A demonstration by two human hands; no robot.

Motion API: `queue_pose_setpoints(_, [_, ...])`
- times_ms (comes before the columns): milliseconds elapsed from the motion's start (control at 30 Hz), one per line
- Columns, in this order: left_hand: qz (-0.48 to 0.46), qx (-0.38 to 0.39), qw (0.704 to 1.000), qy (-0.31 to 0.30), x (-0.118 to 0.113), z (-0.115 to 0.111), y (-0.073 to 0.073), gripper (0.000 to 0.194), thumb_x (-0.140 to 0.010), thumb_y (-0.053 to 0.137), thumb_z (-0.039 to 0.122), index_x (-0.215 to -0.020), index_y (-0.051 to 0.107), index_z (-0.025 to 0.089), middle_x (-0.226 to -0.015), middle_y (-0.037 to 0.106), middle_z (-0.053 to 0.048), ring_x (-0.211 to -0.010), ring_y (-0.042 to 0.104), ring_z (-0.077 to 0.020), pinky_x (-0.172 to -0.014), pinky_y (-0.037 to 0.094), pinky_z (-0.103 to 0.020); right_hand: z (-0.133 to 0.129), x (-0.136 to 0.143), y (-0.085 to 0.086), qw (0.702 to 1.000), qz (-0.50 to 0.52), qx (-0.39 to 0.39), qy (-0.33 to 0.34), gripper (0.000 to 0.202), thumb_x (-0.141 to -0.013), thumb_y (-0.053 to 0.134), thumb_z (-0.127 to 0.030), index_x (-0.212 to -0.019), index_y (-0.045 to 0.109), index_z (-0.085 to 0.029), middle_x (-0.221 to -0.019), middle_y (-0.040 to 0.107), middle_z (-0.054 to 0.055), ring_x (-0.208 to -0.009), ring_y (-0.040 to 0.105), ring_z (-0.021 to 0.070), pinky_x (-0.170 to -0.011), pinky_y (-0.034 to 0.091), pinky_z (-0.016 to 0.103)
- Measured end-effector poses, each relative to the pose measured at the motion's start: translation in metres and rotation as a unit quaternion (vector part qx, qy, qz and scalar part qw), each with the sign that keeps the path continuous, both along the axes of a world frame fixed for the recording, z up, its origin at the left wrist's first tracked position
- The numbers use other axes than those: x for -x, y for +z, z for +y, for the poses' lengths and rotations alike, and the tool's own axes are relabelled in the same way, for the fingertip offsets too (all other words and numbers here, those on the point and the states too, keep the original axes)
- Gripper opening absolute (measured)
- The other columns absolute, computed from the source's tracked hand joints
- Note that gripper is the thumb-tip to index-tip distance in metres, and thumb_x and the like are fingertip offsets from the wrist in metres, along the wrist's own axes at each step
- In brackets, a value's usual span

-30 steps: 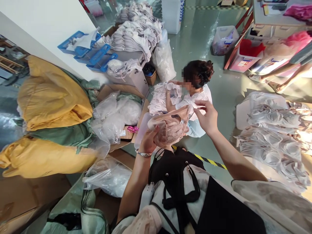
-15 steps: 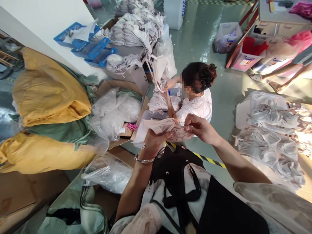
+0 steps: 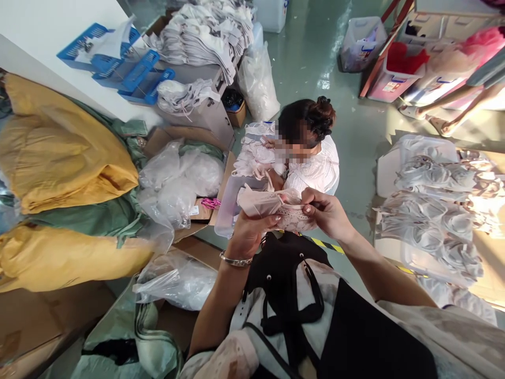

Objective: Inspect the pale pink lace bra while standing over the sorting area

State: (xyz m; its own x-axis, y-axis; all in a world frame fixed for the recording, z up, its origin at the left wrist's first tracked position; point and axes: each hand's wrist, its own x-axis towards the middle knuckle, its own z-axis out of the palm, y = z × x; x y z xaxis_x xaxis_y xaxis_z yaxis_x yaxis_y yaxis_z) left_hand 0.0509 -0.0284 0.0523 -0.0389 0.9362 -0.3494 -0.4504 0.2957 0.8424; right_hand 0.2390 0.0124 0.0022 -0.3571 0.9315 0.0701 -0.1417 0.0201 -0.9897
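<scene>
A pale pink lace garment [image 3: 294, 215] is stretched between my two hands, in front of my black apron. My left hand [image 3: 252, 231], with a bracelet at the wrist, grips its left part, the thumb lying on top. My right hand [image 3: 325, 210] pinches the upper edge of the lace at its right end. Smooth fabric folds stand up above my left fingers, which are partly hidden beneath the cloth.
A seated person [image 3: 311, 147] handles pale garments just beyond my hands. Left lie yellow sacks [image 3: 67, 152] and a carton of plastic bags [image 3: 189, 176]. Stacked garments [image 3: 430, 210] are at right. A translucent bin [image 3: 226, 208] stands beside the person.
The view has shifted slightly. The seated person's hands have lowered the light garment that was raised. My hands keep their hold, and the lace is spread a little more.
</scene>
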Motion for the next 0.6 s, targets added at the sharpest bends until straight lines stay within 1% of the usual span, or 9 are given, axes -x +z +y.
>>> queue_pose_setpoints(200, [-0.003, -0.025, 1.000, -0.010, -0.0037, 0.0001, -0.0008, 0.037, -0.053, 0.090, 0.014, -0.088, 0.082, 0.019, -0.092, 0.079, -0.004, -0.088, 0.070, -0.0208, -0.078, 0.057, -0.029, -0.0027, -0.0069, 0.0022, 1.000, -0.002, -0.027, -0.009, 0.037, -0.085, 0.071, -0.052, -0.071, 0.062, -0.019, -0.070, 0.048, -0.001, -0.064, 0.042, 0.0111, -0.061, 0.032, 0.028])
queue_pose_setpoints(333, [-0.008, -0.036, 0.999, -0.010, -0.0049, 0.0004, 0.0010, 0.036, -0.052, 0.091, 0.012, -0.086, 0.083, 0.019, -0.092, 0.079, -0.003, -0.091, 0.070, -0.0213, -0.084, 0.057, -0.029, -0.0044, -0.0089, 0.0010, 1.000, -0.008, -0.027, -0.014, 0.040, -0.083, 0.071, -0.055, -0.070, 0.061, -0.019, -0.069, 0.049, -0.001, -0.065, 0.043, 0.0122, -0.061, 0.033, 0.028])
queue_pose_setpoints(433, [-0.006, -0.040, 0.999, -0.012, -0.0048, 0.0004, 0.0015, 0.036, -0.052, 0.091, 0.013, -0.086, 0.084, 0.021, -0.096, 0.080, -0.002, -0.096, 0.070, -0.0225, -0.089, 0.057, -0.029, -0.0047, -0.0093, -0.0009, 1.000, -0.010, -0.026, -0.014, 0.039, -0.083, 0.071, -0.055, -0.070, 0.062, -0.019, -0.069, 0.050, 0.000, -0.066, 0.045, 0.0132, -0.062, 0.034, 0.029])
queue_pose_setpoints(600, [-0.002, -0.032, 0.999, -0.005, -0.0042, -0.0005, 0.0005, 0.038, -0.050, 0.090, 0.012, -0.087, 0.084, 0.021, -0.098, 0.080, -0.002, -0.097, 0.070, -0.0236, -0.090, 0.056, -0.031, -0.0045, -0.0085, 0.0000, 0.999, -0.009, -0.029, -0.010, 0.041, -0.082, 0.071, -0.057, -0.070, 0.062, -0.020, -0.068, 0.050, 0.000, -0.066, 0.045, 0.0132, -0.062, 0.035, 0.028])
